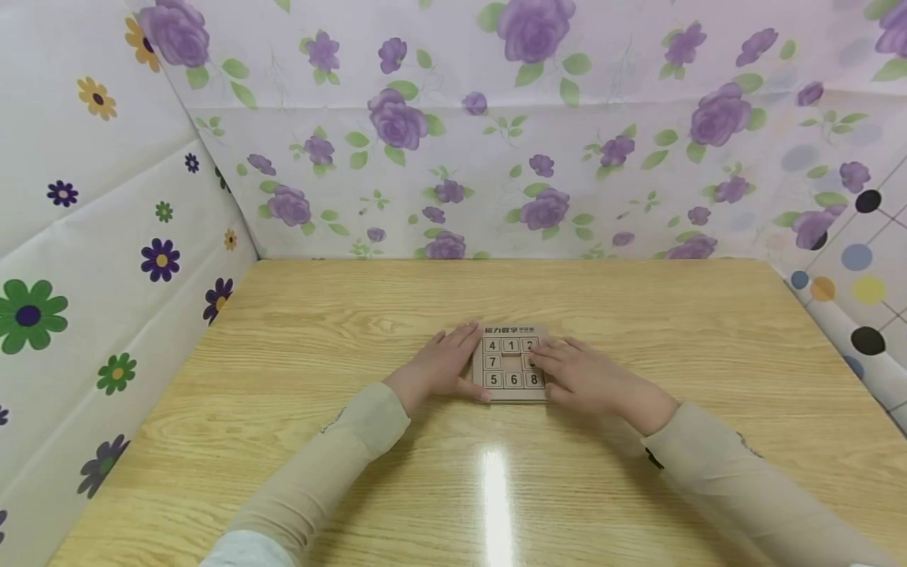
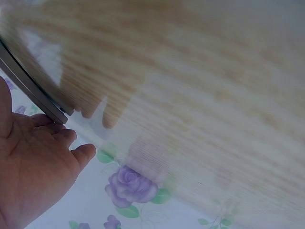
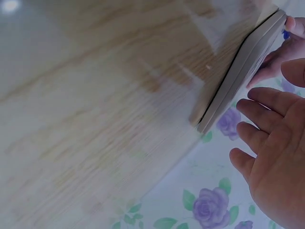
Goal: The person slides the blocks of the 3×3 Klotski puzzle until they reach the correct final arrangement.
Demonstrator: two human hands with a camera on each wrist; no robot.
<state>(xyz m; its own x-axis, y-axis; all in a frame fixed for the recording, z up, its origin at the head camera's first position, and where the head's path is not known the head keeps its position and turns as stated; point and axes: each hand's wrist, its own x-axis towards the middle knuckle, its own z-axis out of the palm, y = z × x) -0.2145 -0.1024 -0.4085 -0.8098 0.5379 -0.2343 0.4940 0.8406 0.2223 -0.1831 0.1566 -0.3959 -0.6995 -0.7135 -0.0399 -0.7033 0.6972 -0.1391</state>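
Note:
A square number slide puzzle (image 1: 512, 362) lies flat on the table. Its top row reads 4, 1, 2 and its bottom row 5, 6, 8. Tile 7 sits at the middle left, beside a bare gap in the centre; fingertips partly cover the middle right tile. My left hand (image 1: 448, 364) holds the board's left side, fingers along the upper edge and thumb at the lower left corner. From the right, my right hand (image 1: 584, 376) reaches over the board with extended fingers, their tips at the right column. In the right wrist view, the puzzle's edge (image 3: 238, 71) appears thin.
The wooden table (image 1: 340, 315) has a glossy top with a bright light reflection near the front. Behind it hangs a cloth with purple roses (image 1: 397, 118). Flower-patterned cloth (image 1: 64, 378) stands at the left, dotted cloth (image 1: 860, 291) at the right.

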